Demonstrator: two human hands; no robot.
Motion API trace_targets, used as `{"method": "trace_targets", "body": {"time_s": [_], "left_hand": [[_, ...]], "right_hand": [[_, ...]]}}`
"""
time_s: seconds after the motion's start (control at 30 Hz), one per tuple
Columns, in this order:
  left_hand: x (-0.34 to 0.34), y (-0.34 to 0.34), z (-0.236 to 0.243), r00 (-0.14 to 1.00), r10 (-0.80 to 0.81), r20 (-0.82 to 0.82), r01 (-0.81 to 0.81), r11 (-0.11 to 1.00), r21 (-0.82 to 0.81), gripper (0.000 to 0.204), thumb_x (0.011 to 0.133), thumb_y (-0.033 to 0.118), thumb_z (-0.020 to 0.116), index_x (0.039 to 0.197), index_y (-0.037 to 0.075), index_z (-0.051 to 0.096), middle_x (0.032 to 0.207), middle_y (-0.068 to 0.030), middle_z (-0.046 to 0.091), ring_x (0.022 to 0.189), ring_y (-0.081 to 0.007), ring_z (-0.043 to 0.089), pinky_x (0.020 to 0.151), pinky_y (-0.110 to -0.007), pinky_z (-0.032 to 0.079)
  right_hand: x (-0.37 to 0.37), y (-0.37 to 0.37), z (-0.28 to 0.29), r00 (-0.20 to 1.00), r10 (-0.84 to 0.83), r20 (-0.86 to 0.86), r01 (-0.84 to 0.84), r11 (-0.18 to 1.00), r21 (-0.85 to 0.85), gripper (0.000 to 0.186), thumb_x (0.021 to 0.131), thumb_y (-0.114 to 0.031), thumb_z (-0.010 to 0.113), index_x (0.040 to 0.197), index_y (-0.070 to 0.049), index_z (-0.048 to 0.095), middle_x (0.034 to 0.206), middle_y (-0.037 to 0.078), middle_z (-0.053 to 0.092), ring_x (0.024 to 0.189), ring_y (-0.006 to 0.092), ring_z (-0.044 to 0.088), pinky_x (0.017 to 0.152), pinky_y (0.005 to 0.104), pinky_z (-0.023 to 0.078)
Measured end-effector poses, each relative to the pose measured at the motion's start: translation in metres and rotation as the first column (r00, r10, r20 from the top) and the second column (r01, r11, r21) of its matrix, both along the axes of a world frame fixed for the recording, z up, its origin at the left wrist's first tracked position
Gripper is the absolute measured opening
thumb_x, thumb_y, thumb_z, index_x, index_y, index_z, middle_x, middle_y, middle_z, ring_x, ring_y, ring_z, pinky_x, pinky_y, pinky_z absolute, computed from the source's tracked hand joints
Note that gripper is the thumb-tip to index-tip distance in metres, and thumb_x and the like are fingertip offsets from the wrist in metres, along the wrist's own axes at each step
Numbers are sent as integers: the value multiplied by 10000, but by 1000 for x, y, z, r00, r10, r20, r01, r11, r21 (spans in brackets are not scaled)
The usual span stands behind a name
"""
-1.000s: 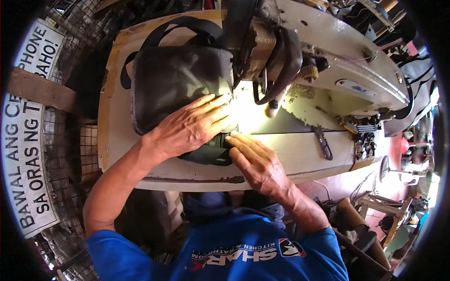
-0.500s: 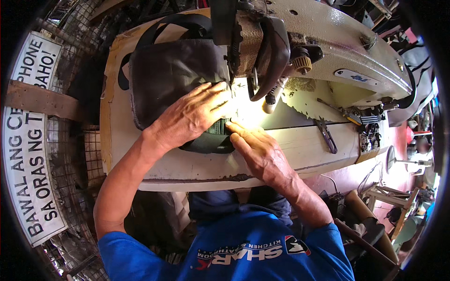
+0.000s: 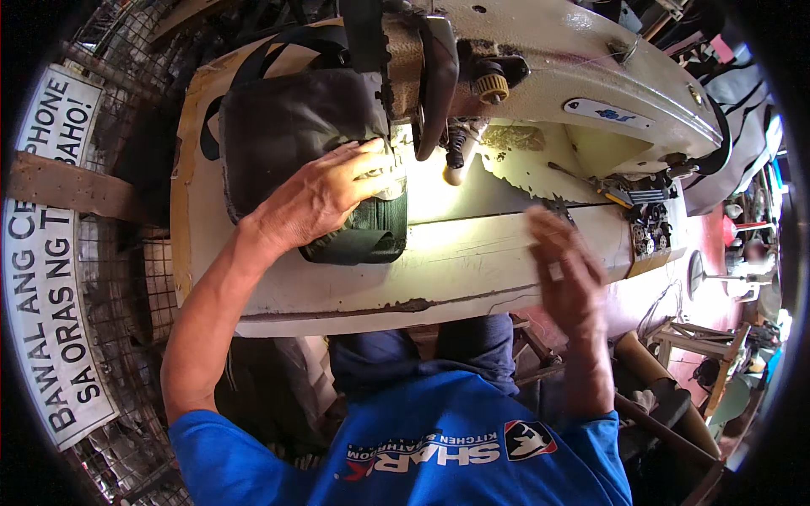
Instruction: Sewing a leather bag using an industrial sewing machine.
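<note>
A dark fabric piece lies on the sewing machine table, its right edge beside the lit needle area. My left hand rests on it, fingers stretched toward the needle and pressing the cloth down. Below those fingers shows a green-black ribbed part with a folded dark band at the near edge. My right hand is off the fabric, over the right part of the table, and smeared by motion. Just past its fingertips the thread snips are partly hidden, so contact cannot be made out.
The sewing machine arches over the table from the far side. Black straps loop behind the fabric. A screwdriver, a yellow-and-black cutter and a bobbin holder sit at the right. Wire mesh stands at the left.
My right hand has left the fabric's near edge and swung right toward the thread snips. My left hand stays on the fabric. The whole view has shifted slightly.
</note>
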State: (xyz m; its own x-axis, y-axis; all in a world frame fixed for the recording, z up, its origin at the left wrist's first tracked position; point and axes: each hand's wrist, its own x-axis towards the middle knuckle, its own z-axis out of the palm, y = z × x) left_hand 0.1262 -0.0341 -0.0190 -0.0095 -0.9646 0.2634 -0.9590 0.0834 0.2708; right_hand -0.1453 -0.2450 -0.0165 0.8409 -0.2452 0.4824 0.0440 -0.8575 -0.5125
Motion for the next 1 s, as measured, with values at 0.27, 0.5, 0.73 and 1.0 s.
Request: {"method": "trace_targets", "body": {"time_s": [0.27,0.5,0.73,1.0], "left_hand": [[2,9,-2,995,-2,95,-1,1000,23,381,826,26,569,1198,53,644,1244,-115,614,1269,-311,543,1120,-430,440],[16,-12,-19,994,-13,111,27,991,-130,413,799,18,636,1208,72,618,1207,-103,619,1263,-319,548,1120,-438,437],[7,-12,-8,997,8,83,-3,998,-64,304,800,12,653,1102,54,638,1161,-115,633,1249,-347,557,1094,-445,458],[8,-10,-1,1000,8,26,-7,1000,-22,294,804,-16,632,1090,52,646,1163,-123,639,1227,-337,572,1104,-420,454]], "right_hand": [[-15,-182,82,834,-470,289,552,735,-395,301,1028,-192,567,1308,-107,641,1263,64,691,1152,184,656,983,321,509],[11,-413,126,808,-581,-94,564,810,-158,468,973,-427,604,1234,-42,661,1118,131,709,1009,226,672,912,343,495],[-9,-397,122,862,-499,90,507,843,-183,525,976,-398,615,1307,9,588,1139,208,684,1030,235,674,896,327,503],[-57,-141,-65,777,-608,159,610,667,-428,401,1040,-191,493,1403,-24,528,1419,218,543,1340,355,494,1167,480,296]]}}
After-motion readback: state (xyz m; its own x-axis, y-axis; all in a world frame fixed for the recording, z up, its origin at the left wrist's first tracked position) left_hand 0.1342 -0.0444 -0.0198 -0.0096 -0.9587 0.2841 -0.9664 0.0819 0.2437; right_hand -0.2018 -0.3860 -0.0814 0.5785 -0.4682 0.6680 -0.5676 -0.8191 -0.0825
